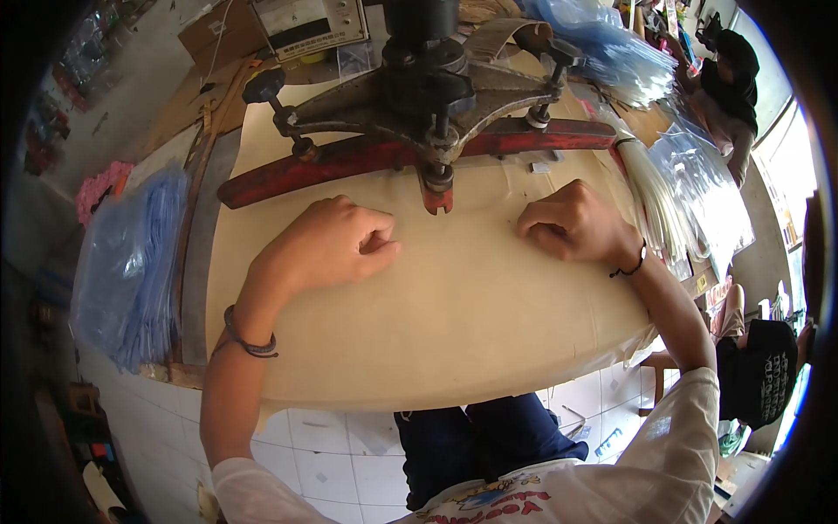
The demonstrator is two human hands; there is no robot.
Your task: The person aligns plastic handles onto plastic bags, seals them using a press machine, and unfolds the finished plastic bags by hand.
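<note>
My left hand (336, 237) rests on the left of a tan sheet (419, 341) covering the worktable, its fingers curled and thumb pressed in. On the right, my right hand (572, 223) is also closed, knuckles up, just above or on the same sheet. Whether a thin clear film lies in either pinch I cannot make out. Beyond both hands hangs a press head with dark metal arms (367, 100) and a long red bar (314, 179). A notched red bracket (436, 196) points toward me between the hands.
Stacked bluish clear plastic bags (131, 266) lie at the left edge. More plastic sheets (611, 52) and pale strips (650, 188) are piled at the right. A control box (310, 26) stands at the back. Two other people are on the right, one (729, 83) farther back.
</note>
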